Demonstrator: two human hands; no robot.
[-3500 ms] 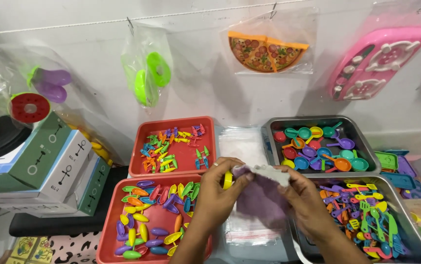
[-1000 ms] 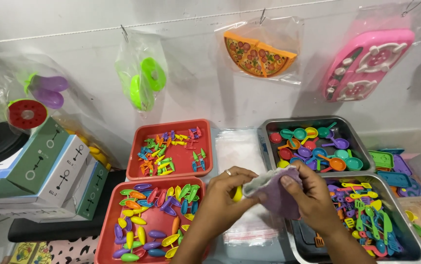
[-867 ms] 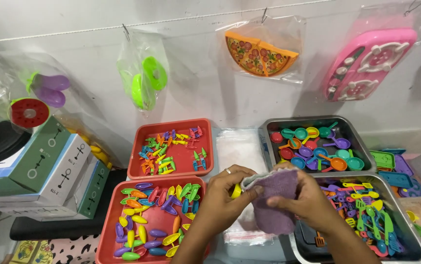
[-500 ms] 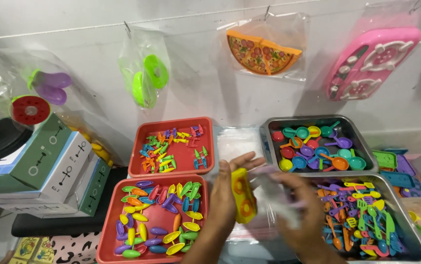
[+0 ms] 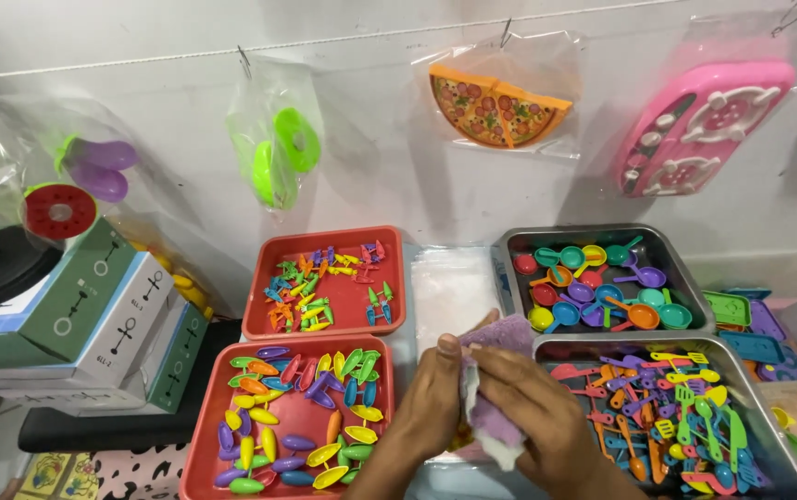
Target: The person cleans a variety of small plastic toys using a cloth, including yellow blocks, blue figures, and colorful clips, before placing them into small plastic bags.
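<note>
Both hands pinch a purple cloth [image 5: 500, 407] in the middle of the desk: the left hand [image 5: 435, 407] grips its edge, the right hand [image 5: 537, 417] lies over it. Best to keep it pulled flat. 2 red trays [image 5: 324, 324] hold small colourful pieces; 2 metal trays [image 5: 509, 243] hold toy spoons.

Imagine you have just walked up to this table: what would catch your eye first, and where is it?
Probably the trays of bright plastic toys: a red tray of little boat shapes at lower left, and a metal tray of coloured spoons at upper right. In the middle, the left hand and right hand hold a purple cloth. On the wall above hang bagged toys, notably a pizza and a pink stove.
</note>
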